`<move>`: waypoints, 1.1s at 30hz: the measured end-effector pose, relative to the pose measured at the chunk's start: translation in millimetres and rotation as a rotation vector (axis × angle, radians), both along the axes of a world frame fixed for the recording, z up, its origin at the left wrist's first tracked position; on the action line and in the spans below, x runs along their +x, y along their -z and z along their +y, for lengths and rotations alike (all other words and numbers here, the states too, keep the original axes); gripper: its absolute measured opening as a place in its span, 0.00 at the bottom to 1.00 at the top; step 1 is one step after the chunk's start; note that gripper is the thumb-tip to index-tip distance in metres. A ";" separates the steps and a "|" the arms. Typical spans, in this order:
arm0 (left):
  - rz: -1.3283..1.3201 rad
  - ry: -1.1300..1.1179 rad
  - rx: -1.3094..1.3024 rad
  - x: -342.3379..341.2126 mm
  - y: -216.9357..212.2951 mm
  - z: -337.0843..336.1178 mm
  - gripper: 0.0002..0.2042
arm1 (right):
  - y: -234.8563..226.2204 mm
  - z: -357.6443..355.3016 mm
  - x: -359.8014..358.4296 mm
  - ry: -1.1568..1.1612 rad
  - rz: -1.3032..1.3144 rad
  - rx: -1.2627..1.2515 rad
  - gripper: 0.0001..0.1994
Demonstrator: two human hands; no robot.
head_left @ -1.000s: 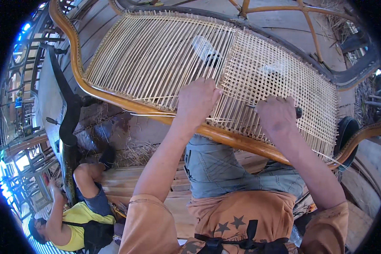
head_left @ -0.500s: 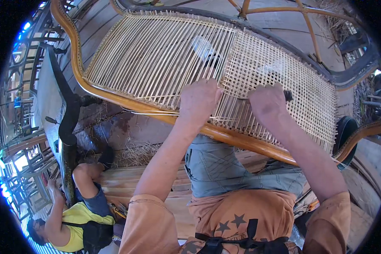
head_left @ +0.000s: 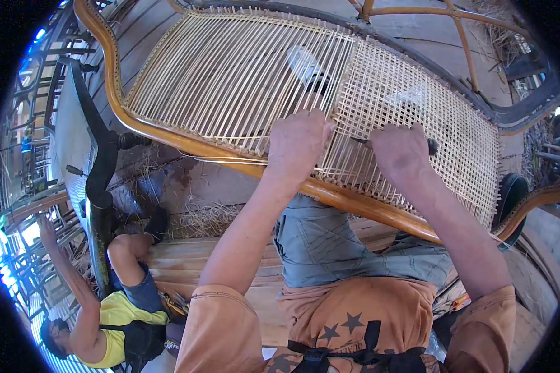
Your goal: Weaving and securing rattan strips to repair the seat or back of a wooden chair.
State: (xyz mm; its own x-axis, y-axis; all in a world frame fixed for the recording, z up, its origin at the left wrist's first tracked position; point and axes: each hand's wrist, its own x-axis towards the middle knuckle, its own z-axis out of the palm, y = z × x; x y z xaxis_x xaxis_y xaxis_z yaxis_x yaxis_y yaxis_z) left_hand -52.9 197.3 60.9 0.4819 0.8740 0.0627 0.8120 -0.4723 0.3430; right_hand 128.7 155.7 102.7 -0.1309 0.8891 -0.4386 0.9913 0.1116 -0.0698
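A woven cane panel in a curved wooden frame spans the space in front of me. Its right part is a tight open grid, while the left part has only cane strands running one way. My left hand is closed at the border between the two parts, pinching what looks like a cane strand. Just to its right, my right hand grips an awl-like tool. The dark handle end sticks out on one side of the fist, and a thin metal tip points toward my left hand.
A person in a yellow shirt sits at lower left beside another dark-framed piece of furniture. Loose cane ends hang over the near rail. Cane scraps litter the floor, and a rattan frame stands beyond the panel.
Both hands stay close to the same spot on the panel, with the right hand turned slightly and more of the tool's tip showing. The person at lower left has raised an arm.
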 end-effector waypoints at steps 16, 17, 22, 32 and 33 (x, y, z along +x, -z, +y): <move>0.009 -0.087 -0.134 4.0 3.7 5.2 0.16 | 0.0 21.3 -9.4 -0.069 0.004 -0.039 0.07; 0.013 -0.087 -0.133 5.0 3.2 6.0 0.16 | 0.7 21.3 -5.8 -0.053 0.052 -0.031 0.08; -0.078 -0.102 -0.195 0.1 -3.8 22.6 0.14 | 4.0 -0.1 16.0 0.361 0.362 -0.138 0.11; 0.080 -0.162 -0.283 27.0 -17.7 -11.2 0.14 | 29.7 -20.0 6.7 0.502 0.747 -0.088 0.14; 0.096 -0.162 -0.299 27.6 -14.8 -11.3 0.15 | 35.7 -17.4 4.2 0.457 0.716 -0.078 0.14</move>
State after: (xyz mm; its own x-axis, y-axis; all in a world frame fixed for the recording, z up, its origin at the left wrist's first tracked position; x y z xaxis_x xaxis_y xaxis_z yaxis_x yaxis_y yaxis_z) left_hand -25.3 186.0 75.7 0.3268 0.9124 -0.2465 0.9034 -0.2249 0.3652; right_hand 132.8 138.3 67.0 -0.0357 0.8927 -0.4492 0.6518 -0.3199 -0.6876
